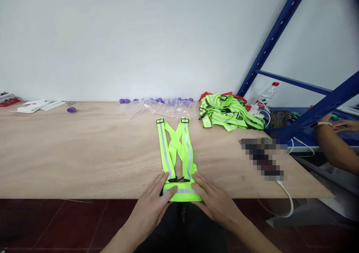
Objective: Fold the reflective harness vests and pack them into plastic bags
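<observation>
A neon-yellow reflective vest point(187, 148) lies spread on the wooden table, its two grey-striped straps pointing away from me and crossing behind. Black buckles sit at the far ends of the straps. The vest's waist band point(183, 196) runs along the table's near edge. On its left end rests my left hand point(153, 195), fingers stretched forward and thumb on the band. My right hand point(211, 193) lies in the same way on the right end, fingers extended and slanting inward. Both palms face down, and the undersides of the hands are hidden.
More reflective vests point(227, 111) are heaped at the back right. Clear plastic bags point(165, 107) with purple items lie by the wall. A purple roll point(71, 110) and white packets point(39, 105) are leftward. A blue rack point(269, 43), bottle point(266, 95), cable point(288, 197) and another person's arm point(332, 144) are rightward.
</observation>
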